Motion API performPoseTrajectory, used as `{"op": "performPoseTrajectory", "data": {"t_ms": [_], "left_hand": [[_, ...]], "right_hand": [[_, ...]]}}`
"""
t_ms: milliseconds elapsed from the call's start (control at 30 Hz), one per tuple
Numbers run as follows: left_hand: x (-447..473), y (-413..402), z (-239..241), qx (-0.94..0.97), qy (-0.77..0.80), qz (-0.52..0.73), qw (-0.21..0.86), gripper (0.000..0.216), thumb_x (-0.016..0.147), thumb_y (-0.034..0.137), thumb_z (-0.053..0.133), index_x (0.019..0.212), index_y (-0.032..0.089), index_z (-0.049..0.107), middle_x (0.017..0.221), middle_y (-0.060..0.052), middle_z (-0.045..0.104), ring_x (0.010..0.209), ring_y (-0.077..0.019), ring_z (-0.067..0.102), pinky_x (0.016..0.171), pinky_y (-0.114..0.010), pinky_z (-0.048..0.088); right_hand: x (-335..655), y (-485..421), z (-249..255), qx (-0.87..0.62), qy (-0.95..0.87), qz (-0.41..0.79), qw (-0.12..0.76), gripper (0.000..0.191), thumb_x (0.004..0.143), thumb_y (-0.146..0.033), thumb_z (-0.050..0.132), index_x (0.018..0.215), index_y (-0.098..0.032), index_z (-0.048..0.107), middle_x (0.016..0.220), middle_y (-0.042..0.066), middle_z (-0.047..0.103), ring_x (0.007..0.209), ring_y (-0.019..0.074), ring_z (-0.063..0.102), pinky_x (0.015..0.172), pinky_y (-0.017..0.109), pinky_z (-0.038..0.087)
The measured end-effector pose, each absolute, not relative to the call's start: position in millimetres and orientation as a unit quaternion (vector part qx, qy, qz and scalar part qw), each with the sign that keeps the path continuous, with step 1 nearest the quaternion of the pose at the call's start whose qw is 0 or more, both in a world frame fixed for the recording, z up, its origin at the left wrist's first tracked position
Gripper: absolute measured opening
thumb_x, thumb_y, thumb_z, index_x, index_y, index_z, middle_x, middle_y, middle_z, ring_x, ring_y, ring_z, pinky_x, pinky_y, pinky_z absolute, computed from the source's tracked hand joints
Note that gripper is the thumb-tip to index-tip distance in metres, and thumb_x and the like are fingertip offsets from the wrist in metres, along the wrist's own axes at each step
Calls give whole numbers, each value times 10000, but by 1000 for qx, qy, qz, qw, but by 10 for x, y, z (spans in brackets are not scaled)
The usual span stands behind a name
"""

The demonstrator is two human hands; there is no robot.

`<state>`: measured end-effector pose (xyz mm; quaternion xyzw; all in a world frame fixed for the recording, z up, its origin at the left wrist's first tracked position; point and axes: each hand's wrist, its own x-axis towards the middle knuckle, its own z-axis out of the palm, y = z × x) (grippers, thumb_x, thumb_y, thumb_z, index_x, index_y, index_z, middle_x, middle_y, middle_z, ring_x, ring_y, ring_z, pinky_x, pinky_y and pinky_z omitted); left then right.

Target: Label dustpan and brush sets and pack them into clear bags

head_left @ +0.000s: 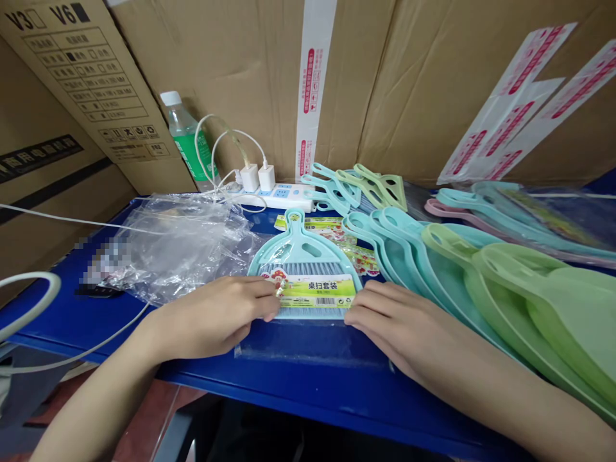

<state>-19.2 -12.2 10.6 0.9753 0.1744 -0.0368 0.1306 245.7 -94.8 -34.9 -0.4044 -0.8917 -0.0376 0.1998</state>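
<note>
A small teal dustpan with a brush lies flat on the blue table, a green and yellow label card across its front edge. Its lower part sits in a clear plastic sleeve. My left hand pinches the card's left end with curled fingers. My right hand presses with bent fingers against the card's right end and the sleeve.
A row of overlapping teal and green dustpans fills the right side. Crumpled clear bags lie to the left. Behind stand a power strip with chargers, a green bottle, loose brushes and cardboard boxes.
</note>
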Motion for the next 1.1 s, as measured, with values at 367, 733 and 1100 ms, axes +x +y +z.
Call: {"op": "performPoseTrajectory", "data": {"t_ms": [367,733,1100], "left_hand": [[-228,-130,119,976,172,-17,129,288,764,-41,427,852,198,563,973,-48,693,899,-208,660,747,-314,507],[-230,-124,123,975,160,-25,154,303,782,-61,452,890,207,545,980,-23,691,868,-180,670,744,-280,486],[-464,-118,102,974,145,-27,169,523,772,-46,500,1226,208,555,1359,-96,608,1241,-240,584,1018,-345,494]], "right_hand": [[2464,-961,-328,-419,-887,-39,191,226,896,-55,511,844,-201,675,791,20,702,765,193,641,728,345,536],[2443,-945,-342,-421,-883,-41,202,241,860,-36,514,924,-193,685,835,35,735,756,205,685,697,351,569],[2628,-1104,-273,-422,-889,11,177,474,823,-35,420,1182,-244,648,1154,55,725,1077,221,662,843,372,580]]}}
